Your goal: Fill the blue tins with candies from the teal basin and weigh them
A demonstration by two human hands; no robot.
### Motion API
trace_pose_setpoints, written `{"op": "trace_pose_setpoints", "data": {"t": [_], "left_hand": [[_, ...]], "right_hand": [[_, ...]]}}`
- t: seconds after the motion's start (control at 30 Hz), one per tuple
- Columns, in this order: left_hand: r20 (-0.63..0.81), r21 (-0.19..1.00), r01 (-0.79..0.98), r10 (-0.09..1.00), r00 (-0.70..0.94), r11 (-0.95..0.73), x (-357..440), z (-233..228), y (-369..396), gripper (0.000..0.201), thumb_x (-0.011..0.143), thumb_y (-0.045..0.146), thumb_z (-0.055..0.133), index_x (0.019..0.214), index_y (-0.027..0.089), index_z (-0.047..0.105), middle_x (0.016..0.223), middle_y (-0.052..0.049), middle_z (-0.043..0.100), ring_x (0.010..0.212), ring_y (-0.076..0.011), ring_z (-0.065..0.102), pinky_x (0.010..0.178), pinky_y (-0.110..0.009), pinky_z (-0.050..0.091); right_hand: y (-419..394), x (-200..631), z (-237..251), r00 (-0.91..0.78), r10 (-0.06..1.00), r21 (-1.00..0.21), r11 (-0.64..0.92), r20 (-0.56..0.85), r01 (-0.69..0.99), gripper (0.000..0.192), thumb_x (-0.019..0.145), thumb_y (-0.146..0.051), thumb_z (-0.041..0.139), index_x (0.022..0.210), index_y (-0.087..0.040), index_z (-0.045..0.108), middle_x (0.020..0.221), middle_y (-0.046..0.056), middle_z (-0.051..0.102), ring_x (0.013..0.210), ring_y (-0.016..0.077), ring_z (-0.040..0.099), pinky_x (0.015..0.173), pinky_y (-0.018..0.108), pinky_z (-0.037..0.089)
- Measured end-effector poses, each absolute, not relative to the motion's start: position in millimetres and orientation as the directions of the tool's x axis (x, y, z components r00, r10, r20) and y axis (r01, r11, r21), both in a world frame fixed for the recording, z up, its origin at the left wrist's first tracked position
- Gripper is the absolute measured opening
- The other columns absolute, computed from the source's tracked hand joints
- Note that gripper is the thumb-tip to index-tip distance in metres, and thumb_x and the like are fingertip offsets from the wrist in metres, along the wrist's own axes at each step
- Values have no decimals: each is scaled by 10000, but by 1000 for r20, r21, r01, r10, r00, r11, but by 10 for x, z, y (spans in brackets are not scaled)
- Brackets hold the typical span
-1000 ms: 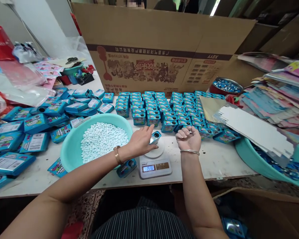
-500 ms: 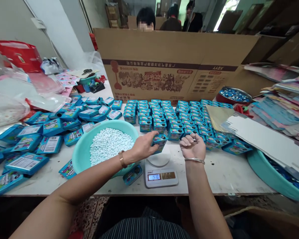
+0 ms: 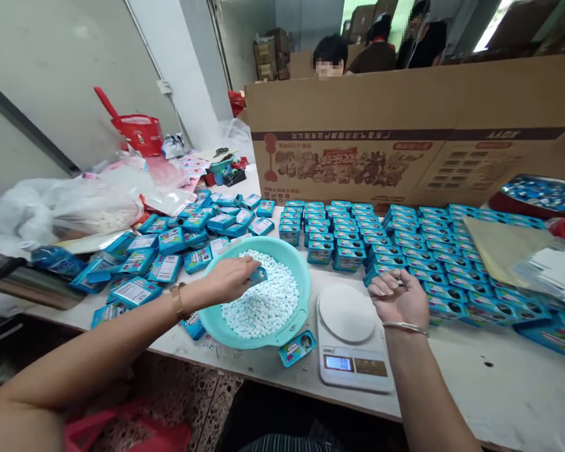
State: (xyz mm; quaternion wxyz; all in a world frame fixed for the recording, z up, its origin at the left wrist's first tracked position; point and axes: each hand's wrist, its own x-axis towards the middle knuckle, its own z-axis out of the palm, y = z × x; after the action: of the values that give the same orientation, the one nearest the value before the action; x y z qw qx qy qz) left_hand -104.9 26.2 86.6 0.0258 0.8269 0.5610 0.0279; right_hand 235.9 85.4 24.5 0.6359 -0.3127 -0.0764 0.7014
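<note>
My left hand (image 3: pixel 235 277) reaches over the turquoise bowl (image 3: pixel 301 267), its fingers closed on a small blue thing (image 3: pixel 260 275) at the surface of the white candies (image 3: pixel 263 311). Most of that thing is hidden, so its kind is unclear. My right hand (image 3: pixel 400 295) is palm up with curled fingers, beside the kitchen scale (image 3: pixel 353 370). Something small and pale shows between the fingers; I cannot make it out. The scale's round plate is bare and its display reads 0.0. A blue candy box (image 3: pixel 296 349) lies between bowl and scale.
Rows of stacked blue boxes (image 3: pixel 419 251) stand behind my right hand. A loose pile of blue boxes (image 3: pixel 164 267) lies left of the bowl. A cardboard carton (image 3: pixel 358 157) blocks the back. A tin of blue-wrapped sweets (image 3: pixel 541 191) sits at far right.
My left hand has moved left from above the scale, where it held a blue box, to the bowl. The display went from 157.0 to 0.0. The view has turned left.
</note>
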Motion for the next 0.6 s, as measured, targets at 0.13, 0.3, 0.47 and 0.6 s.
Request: {"op": "trace_pose_setpoints", "data": {"t": [0.13, 0.3, 0.47, 0.6], "left_hand": [[8, -16, 942, 942, 336, -336, -1284, 781, 178, 392, 849, 205, 499, 1232, 202, 584, 1106, -101, 691, 952, -241, 674, 789, -320, 525], [45, -18, 950, 949, 313, -312, -1240, 989, 136, 445, 877, 258, 488, 1315, 197, 536, 1206, -114, 665, 1042, -262, 660, 840, -343, 519], [-117, -19, 942, 936, 332, -336, -1143, 977, 211, 416, 840, 175, 487, 1239, 183, 604, 1135, -111, 693, 987, -279, 684, 802, -364, 523], [12, 34, 946, 947, 322, -322, -1151, 1010, 267, 437, 858, 220, 519, 1291, 193, 579, 1216, -119, 670, 1079, -277, 660, 866, -364, 518]], "right_hand": [[859, 2354, 236, 23, 936, -510, -170, -351, -843, 187, 794, -197, 536, 655, -214, 411, 452, -89, 329, 342, 62, 309, 345, 167, 308], [824, 2374, 294, 32, 935, -510, -163, -353, -845, 198, 811, -187, 517, 651, -212, 402, 456, -89, 326, 346, 62, 317, 351, 165, 305], [757, 2400, 367, 54, 915, -494, -166, -400, -854, 234, 873, -176, 419, 642, -208, 400, 445, -81, 322, 336, 65, 301, 342, 171, 294], [716, 2493, 392, 87, 910, -498, -140, -405, -855, 238, 869, -163, 409, 637, -209, 393, 439, -79, 318, 332, 68, 300, 338, 174, 285]]}}
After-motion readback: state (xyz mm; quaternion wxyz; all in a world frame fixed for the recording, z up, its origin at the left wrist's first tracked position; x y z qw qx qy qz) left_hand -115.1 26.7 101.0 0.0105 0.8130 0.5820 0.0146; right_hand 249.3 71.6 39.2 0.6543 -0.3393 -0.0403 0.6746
